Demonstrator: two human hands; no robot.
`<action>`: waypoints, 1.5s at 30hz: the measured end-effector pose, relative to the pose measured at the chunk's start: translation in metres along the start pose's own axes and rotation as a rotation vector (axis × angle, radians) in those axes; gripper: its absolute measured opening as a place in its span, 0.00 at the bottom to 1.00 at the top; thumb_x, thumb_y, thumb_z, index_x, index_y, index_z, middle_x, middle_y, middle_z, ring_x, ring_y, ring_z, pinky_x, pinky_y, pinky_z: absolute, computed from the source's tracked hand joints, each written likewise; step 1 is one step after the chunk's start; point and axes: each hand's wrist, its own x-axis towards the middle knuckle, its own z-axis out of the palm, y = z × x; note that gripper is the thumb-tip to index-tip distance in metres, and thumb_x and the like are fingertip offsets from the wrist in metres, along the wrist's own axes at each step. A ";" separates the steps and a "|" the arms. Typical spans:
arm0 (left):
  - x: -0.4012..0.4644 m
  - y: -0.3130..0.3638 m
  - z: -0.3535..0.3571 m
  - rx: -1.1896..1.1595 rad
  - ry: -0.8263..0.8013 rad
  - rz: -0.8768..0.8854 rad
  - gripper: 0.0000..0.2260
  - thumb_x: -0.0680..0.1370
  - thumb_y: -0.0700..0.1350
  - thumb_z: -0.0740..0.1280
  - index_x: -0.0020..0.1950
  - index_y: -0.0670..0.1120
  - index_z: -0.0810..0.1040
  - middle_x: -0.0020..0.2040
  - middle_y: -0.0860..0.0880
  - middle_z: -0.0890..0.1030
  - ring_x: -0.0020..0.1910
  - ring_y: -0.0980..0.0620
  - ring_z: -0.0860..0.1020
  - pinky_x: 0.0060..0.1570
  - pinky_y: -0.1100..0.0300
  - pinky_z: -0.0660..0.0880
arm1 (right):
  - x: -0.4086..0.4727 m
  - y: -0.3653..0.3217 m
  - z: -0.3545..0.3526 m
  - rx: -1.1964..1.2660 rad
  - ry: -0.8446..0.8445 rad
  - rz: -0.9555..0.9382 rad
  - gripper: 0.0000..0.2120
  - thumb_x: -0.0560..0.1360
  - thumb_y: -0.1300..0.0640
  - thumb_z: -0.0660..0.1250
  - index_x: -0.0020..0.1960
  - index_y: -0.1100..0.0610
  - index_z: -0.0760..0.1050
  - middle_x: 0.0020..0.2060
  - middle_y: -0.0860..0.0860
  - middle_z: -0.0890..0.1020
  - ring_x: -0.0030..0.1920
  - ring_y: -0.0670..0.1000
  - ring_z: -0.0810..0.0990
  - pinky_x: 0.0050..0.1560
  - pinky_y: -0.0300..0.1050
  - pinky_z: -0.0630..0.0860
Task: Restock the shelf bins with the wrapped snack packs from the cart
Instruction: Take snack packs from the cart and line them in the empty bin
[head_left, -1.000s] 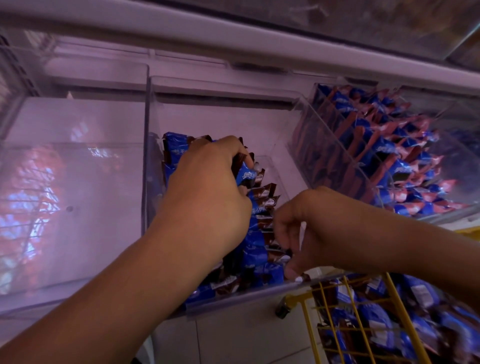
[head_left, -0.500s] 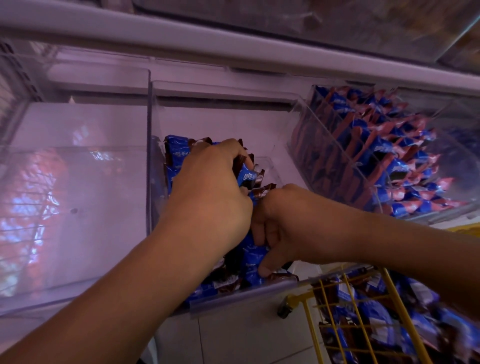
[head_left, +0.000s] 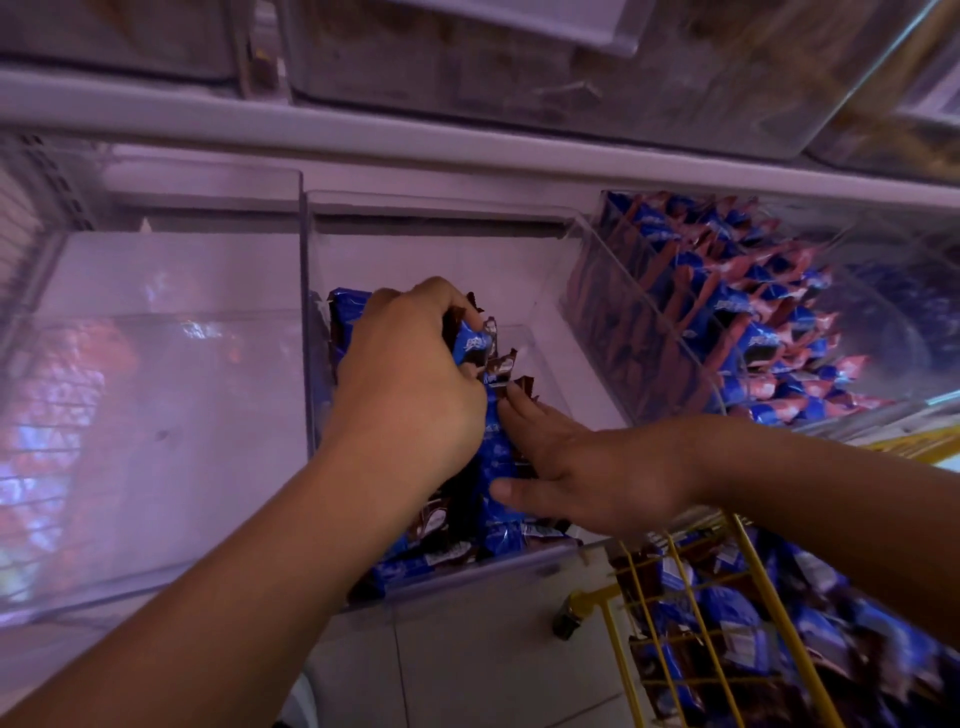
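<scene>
Now that the right hand (head_left: 587, 467) has flattened from a curled fist, its straight fingers press the row of snack packs (head_left: 496, 447) sideways against the left hand (head_left: 410, 384); the left keeps its fingers curled over the packs' tops inside the middle bin (head_left: 566, 322). The row looks settled, so another load from the cart (head_left: 727, 623), below the right forearm, seems next.

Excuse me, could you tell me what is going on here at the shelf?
A person is restocking the middle bin with blue snack packs. The left hand grips a bunch of packs standing on edge at the bin's left side, while the right hand lies flat against the row. The right bin is full, the left bin holds none, and the cart has more packs.
</scene>
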 end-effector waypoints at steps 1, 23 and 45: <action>0.000 0.000 0.000 -0.001 -0.007 -0.002 0.14 0.74 0.36 0.72 0.51 0.54 0.75 0.52 0.52 0.67 0.37 0.61 0.66 0.34 0.74 0.62 | 0.002 -0.003 0.000 0.114 0.075 -0.018 0.37 0.83 0.40 0.50 0.80 0.56 0.34 0.80 0.53 0.36 0.80 0.52 0.40 0.75 0.40 0.45; -0.003 0.017 0.012 -0.539 -0.305 -0.147 0.47 0.72 0.32 0.74 0.76 0.58 0.48 0.54 0.55 0.74 0.51 0.56 0.78 0.44 0.70 0.78 | -0.044 0.012 -0.062 0.134 0.558 -0.234 0.31 0.73 0.54 0.75 0.74 0.53 0.69 0.65 0.45 0.77 0.53 0.30 0.76 0.56 0.26 0.73; 0.003 -0.014 0.037 0.801 -0.628 -0.122 0.35 0.83 0.59 0.53 0.79 0.52 0.33 0.79 0.50 0.31 0.78 0.37 0.36 0.75 0.34 0.44 | 0.079 0.026 -0.110 -0.642 0.636 0.273 0.35 0.65 0.42 0.79 0.64 0.58 0.72 0.52 0.54 0.78 0.51 0.56 0.77 0.50 0.51 0.75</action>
